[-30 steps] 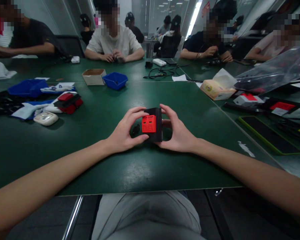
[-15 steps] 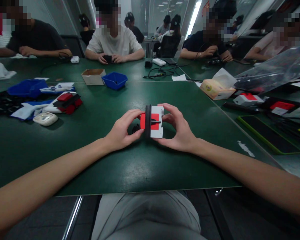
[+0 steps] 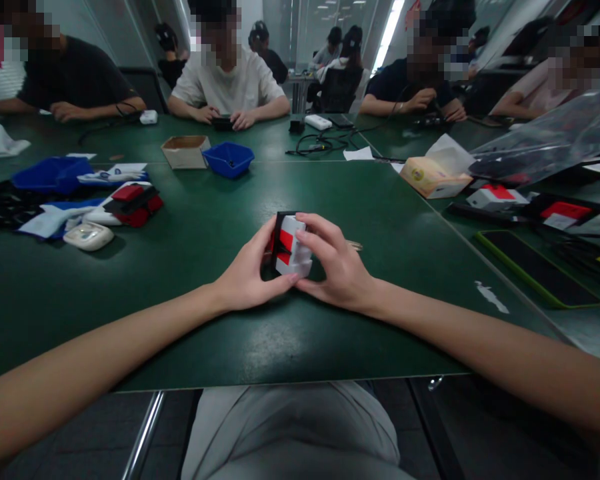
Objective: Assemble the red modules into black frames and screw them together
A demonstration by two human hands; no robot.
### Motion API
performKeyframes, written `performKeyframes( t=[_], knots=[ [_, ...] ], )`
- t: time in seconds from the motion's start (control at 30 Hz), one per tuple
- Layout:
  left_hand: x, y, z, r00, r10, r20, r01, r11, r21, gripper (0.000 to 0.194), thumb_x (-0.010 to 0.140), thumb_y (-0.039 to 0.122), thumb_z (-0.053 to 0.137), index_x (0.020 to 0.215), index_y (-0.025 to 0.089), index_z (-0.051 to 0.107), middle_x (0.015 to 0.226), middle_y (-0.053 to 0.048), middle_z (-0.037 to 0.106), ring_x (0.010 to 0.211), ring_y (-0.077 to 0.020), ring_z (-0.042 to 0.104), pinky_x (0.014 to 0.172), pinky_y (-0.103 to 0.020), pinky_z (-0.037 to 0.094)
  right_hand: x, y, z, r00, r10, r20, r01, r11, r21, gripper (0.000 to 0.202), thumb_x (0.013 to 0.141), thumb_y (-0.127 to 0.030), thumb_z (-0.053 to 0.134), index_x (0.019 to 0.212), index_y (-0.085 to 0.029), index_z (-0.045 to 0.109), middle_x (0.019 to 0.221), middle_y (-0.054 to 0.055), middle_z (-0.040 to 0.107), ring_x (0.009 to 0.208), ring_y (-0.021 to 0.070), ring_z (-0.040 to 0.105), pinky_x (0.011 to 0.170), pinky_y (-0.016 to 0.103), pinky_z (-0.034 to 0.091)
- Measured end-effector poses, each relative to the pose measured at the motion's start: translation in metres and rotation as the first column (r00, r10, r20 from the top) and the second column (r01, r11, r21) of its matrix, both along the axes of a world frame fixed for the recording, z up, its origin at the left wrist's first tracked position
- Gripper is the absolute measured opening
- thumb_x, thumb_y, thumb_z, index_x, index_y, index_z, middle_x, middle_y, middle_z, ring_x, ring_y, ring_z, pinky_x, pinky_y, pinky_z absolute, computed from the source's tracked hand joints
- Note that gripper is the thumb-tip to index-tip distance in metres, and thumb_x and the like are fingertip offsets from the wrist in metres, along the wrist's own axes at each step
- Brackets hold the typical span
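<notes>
Between my two hands, just over the green table [image 3: 205, 347], is a small white and red box-like device [image 3: 303, 257] with a black frame along its left side. My left hand [image 3: 247, 273] closes round the black-framed side, its thumb under the lower edge. My right hand [image 3: 343, 267] grips the white side, with fingers on the top and thumb at the bottom. A thin, light-coloured object [image 3: 354, 246] shows just behind my right hand; its kind is unclear. The far side of the device is hidden.
Left lie a blue bin [image 3: 53, 175], a red and black device [image 3: 135, 203] and a white rounded case [image 3: 89, 236]. Ahead stand a cardboard box [image 3: 185, 153] and a blue tray [image 3: 229, 160]. Right are a tissue pack [image 3: 433, 177] and a green-edged black panel [image 3: 537, 269]. Several people sit beyond.
The device has turned, showing more of its white right side, and shifted slightly left. Both hands have changed their hold, my right fingers now lying over its top.
</notes>
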State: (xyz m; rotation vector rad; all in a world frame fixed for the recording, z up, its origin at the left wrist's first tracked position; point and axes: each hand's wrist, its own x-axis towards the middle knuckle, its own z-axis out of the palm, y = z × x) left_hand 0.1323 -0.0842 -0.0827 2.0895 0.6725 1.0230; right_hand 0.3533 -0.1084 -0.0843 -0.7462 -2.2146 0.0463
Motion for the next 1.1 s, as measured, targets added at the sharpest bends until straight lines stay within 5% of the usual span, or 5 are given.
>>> performKeyframes(
  t=[0.13, 0.3, 0.43, 0.6, 1.1],
  knots=[
    [0.007, -0.003, 0.008, 0.991, 0.132, 0.000, -0.132, 0.991, 0.023, 0.055, 0.084, 0.036, 0.076, 0.131, 0.018, 0.054, 0.116, -0.009, 0.067, 0.103, -0.0260, 0.067, 0.093, -0.039, 0.057, -0.009, 0.004, -0.002, 0.992, 0.055, 0.112, -0.060, 0.997, 0.049, 0.063, 0.097, -0.033, 0.062, 0.152, -0.034, 0.032, 0.158, 0.014, 0.042, 0.144, 0.0345, 0.047, 0.113, 0.059, 0.047],
    [0.007, 0.007, 0.008, 0.933, 0.281, 0.225, -0.250, 0.956, -0.155, 0.050, 0.083, 0.047, 0.077, 0.120, 0.019, 0.057, 0.112, -0.007, 0.067, 0.103, -0.0240, 0.065, 0.095, -0.038, 0.055, -0.010, 0.013, -0.007, 1.000, -0.008, -0.012, 0.008, 1.000, -0.015, 0.095, 0.092, -0.042, 0.071, 0.161, -0.026, 0.008, 0.162, 0.021, 0.032, 0.153, 0.0352, 0.032, 0.120, 0.061, 0.039],
    [0.003, 0.019, 0.003, 0.863, 0.389, 0.322, -0.298, 0.907, -0.298, 0.053, 0.079, 0.049, 0.081, 0.120, 0.021, 0.061, 0.116, -0.006, 0.069, 0.108, -0.0256, 0.066, 0.095, -0.038, 0.056, -0.015, 0.021, -0.010, 0.989, 0.016, 0.145, 0.011, 0.983, -0.183, 0.087, 0.091, -0.045, 0.072, 0.157, -0.012, 0.027, 0.152, 0.026, 0.047, 0.141, 0.0373, 0.048, 0.114, 0.059, 0.045],
    [0.002, 0.022, 0.001, 0.838, 0.402, 0.369, -0.234, 0.876, -0.422, 0.041, 0.085, 0.045, 0.075, 0.116, 0.022, 0.061, 0.113, -0.006, 0.069, 0.092, -0.0213, 0.070, 0.079, -0.032, 0.061, -0.023, 0.022, -0.007, 0.930, 0.020, 0.367, 0.038, 0.988, -0.151, 0.047, 0.101, -0.046, 0.058, 0.133, -0.012, 0.061, 0.141, 0.019, 0.060, 0.127, 0.0358, 0.056, 0.108, 0.057, 0.048],
    [0.009, 0.016, 0.006, 0.882, 0.308, 0.356, -0.029, 0.791, -0.611, 0.057, 0.072, 0.039, 0.087, 0.116, 0.023, 0.054, 0.111, -0.005, 0.069, 0.089, -0.0220, 0.073, 0.071, -0.034, 0.066, -0.014, 0.016, 0.002, 0.896, -0.058, 0.440, 0.075, 0.997, -0.022, 0.032, 0.102, -0.039, 0.057, 0.111, -0.010, 0.067, 0.114, 0.020, 0.068, 0.104, 0.0318, 0.063, 0.095, 0.049, 0.053]
  ],
)
